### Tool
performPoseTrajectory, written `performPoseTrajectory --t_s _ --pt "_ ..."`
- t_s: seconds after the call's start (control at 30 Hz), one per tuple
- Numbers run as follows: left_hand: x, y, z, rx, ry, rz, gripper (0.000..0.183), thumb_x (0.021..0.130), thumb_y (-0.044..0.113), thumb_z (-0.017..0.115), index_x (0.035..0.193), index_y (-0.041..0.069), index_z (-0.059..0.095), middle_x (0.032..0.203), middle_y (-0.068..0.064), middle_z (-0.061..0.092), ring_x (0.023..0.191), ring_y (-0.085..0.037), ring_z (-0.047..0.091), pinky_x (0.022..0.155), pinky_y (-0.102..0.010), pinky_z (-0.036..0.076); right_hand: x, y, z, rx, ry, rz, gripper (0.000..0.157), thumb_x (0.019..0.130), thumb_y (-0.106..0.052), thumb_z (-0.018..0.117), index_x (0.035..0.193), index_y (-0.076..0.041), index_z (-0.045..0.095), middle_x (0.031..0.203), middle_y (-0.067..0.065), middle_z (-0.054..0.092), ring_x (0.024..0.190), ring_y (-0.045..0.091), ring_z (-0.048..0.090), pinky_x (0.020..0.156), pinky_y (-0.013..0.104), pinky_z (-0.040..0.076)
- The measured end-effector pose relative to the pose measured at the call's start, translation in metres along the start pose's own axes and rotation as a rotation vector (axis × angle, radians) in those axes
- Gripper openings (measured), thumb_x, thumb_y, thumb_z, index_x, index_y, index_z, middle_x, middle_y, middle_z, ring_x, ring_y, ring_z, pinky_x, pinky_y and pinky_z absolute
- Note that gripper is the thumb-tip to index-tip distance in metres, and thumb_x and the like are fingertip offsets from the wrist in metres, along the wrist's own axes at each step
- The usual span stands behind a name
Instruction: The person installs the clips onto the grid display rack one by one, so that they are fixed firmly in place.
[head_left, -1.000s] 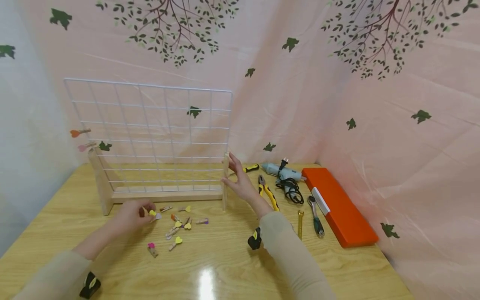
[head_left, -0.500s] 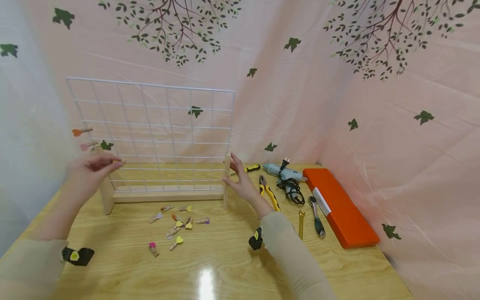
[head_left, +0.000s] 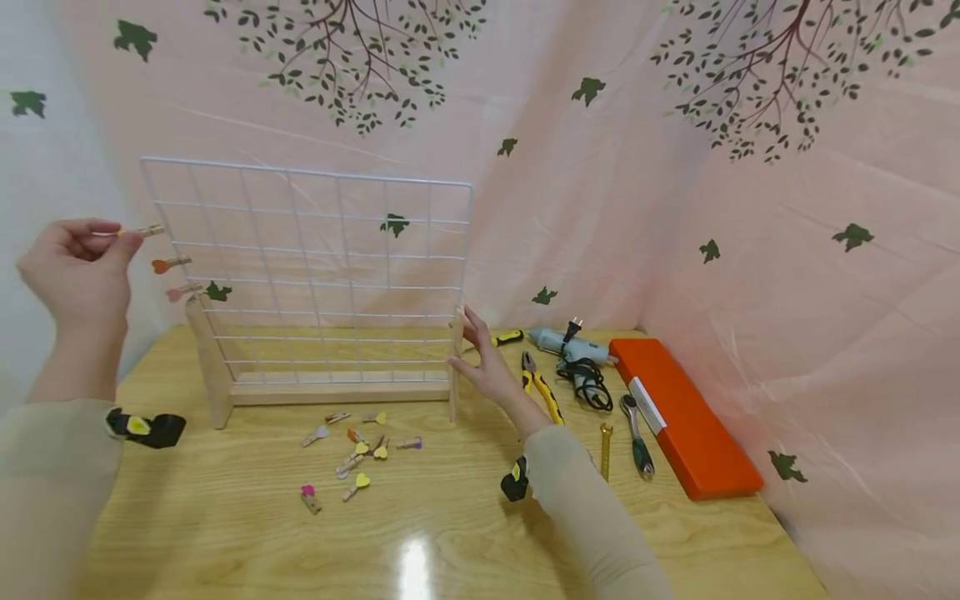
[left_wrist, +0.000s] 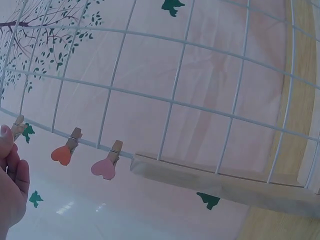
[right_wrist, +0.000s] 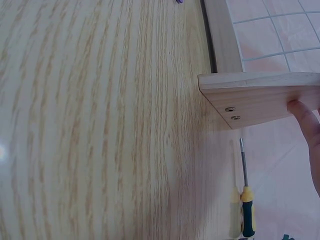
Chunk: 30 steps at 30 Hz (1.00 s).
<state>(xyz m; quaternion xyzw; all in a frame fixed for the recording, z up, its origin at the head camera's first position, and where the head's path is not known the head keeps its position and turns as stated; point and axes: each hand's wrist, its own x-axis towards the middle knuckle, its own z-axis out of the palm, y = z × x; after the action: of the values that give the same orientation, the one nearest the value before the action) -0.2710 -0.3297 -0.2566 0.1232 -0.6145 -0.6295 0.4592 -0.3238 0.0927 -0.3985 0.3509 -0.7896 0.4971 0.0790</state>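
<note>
At the left edge of the white wire grid (head_left: pixel 341 242), my left hand (head_left: pixel 78 267) pinches a small wooden clothespin (head_left: pixel 152 230); its far end is at the grid's side wire. Fingers hide the heart end, where only a bit of yellow shows. Below it, clothespins with an orange heart (left_wrist: pixel 61 155) and a pink heart (left_wrist: pixel 103 169) are clipped to the same wire. My right hand (head_left: pixel 487 367) holds the right upright of the wooden stand (head_left: pixel 454 383), with the thumb against its outer side. The fingers behind that upright are mostly hidden.
Several heart clothespins (head_left: pixel 356 482) lie scattered before the stand. To the right are a screwdriver (right_wrist: pixel 246 200), pliers (head_left: pixel 546 396), a glue gun (head_left: pixel 555 340) with its cord, a wrench (head_left: pixel 605 450), a ratchet (head_left: pixel 637 442) and an orange box (head_left: pixel 686 417).
My left hand has picked up a yellow-heart clothespin from the table and carried it up and left to the grid's left edge. My right hand has stayed at the upright.
</note>
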Motion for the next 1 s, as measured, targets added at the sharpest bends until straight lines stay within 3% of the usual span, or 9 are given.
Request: performPoseTrajectory --t_s 0.17,0.3,0.43,0.6,0.7,0.83,0.9,1.0 --pt "0.012 -0.007 0.005 0.064 0.043 -0.010 0.019 0.067 0.023 0.072 0.083 0.015 0.063 0.064 0.011 0.056 0.058 0.001 0.049 0.052 -0.008 0.037 0.000 0.002 -0.001 0.007 -0.001 -0.015 0.077 0.085 -0.001 0.056 0.142 -0.009 0.005 0.141 0.019 0.027 0.127 0.032 0.031 0.092 0.049 0.039" --pt "0.016 -0.010 0.010 0.049 0.029 -0.004 0.017 0.068 0.019 0.073 0.081 0.015 0.063 0.063 0.011 0.057 0.057 0.001 0.051 0.054 -0.007 0.039 0.000 0.002 0.000 -0.001 -0.004 -0.013 0.077 0.085 -0.001 0.056 0.142 -0.010 0.005 0.142 0.019 0.026 0.127 0.031 0.032 0.093 0.047 0.039" --pt "0.015 -0.011 0.015 0.012 0.011 -0.029 0.019 0.066 0.016 0.075 0.080 0.014 0.063 0.064 0.010 0.058 0.057 0.000 0.053 0.056 -0.007 0.041 0.000 0.003 -0.001 -0.006 -0.003 -0.002 0.077 0.085 -0.003 0.056 0.143 -0.012 0.005 0.142 0.018 0.027 0.128 0.030 0.032 0.093 0.046 0.039" --pt "0.008 -0.008 0.014 0.065 0.001 -0.070 0.031 0.063 0.027 0.075 0.090 0.015 0.064 0.076 0.012 0.058 0.067 0.001 0.050 0.067 -0.011 0.040 0.000 0.003 -0.002 -0.020 0.004 -0.011 0.077 0.085 -0.002 0.056 0.142 -0.011 0.005 0.141 0.018 0.027 0.127 0.031 0.032 0.094 0.046 0.038" --pt "-0.001 -0.007 0.011 0.164 -0.001 -0.027 0.037 0.065 0.032 0.073 0.098 0.019 0.063 0.086 0.015 0.054 0.072 0.003 0.046 0.072 -0.013 0.037 0.000 0.004 -0.002 -0.023 0.010 -0.030 0.077 0.085 -0.001 0.056 0.142 -0.009 0.006 0.140 0.020 0.028 0.126 0.032 0.033 0.094 0.047 0.038" --pt "-0.024 -0.010 0.005 0.315 -0.035 0.115 0.036 0.071 0.031 0.071 0.103 0.020 0.062 0.091 0.020 0.048 0.078 0.007 0.044 0.071 -0.012 0.035 0.001 0.004 -0.001 -0.007 0.006 -0.039 0.077 0.085 -0.001 0.056 0.142 -0.007 0.005 0.139 0.022 0.029 0.126 0.034 0.033 0.093 0.049 0.038" --pt "-0.040 -0.015 0.003 0.375 -0.107 0.186 0.035 0.073 0.028 0.071 0.104 0.016 0.063 0.092 0.022 0.048 0.081 0.007 0.045 0.070 -0.011 0.035 0.001 0.004 -0.001 -0.003 0.004 -0.031 0.077 0.085 -0.001 0.056 0.142 -0.008 0.005 0.139 0.021 0.029 0.126 0.033 0.033 0.093 0.049 0.037" --pt "-0.063 -0.024 0.000 0.448 -0.283 0.232 0.037 0.074 0.025 0.071 0.106 0.009 0.062 0.094 0.018 0.052 0.082 0.006 0.045 0.067 -0.009 0.035 0.000 0.005 0.000 -0.009 0.006 -0.019 0.077 0.085 -0.002 0.056 0.142 -0.009 0.005 0.140 0.019 0.028 0.127 0.031 0.032 0.096 0.049 0.036"
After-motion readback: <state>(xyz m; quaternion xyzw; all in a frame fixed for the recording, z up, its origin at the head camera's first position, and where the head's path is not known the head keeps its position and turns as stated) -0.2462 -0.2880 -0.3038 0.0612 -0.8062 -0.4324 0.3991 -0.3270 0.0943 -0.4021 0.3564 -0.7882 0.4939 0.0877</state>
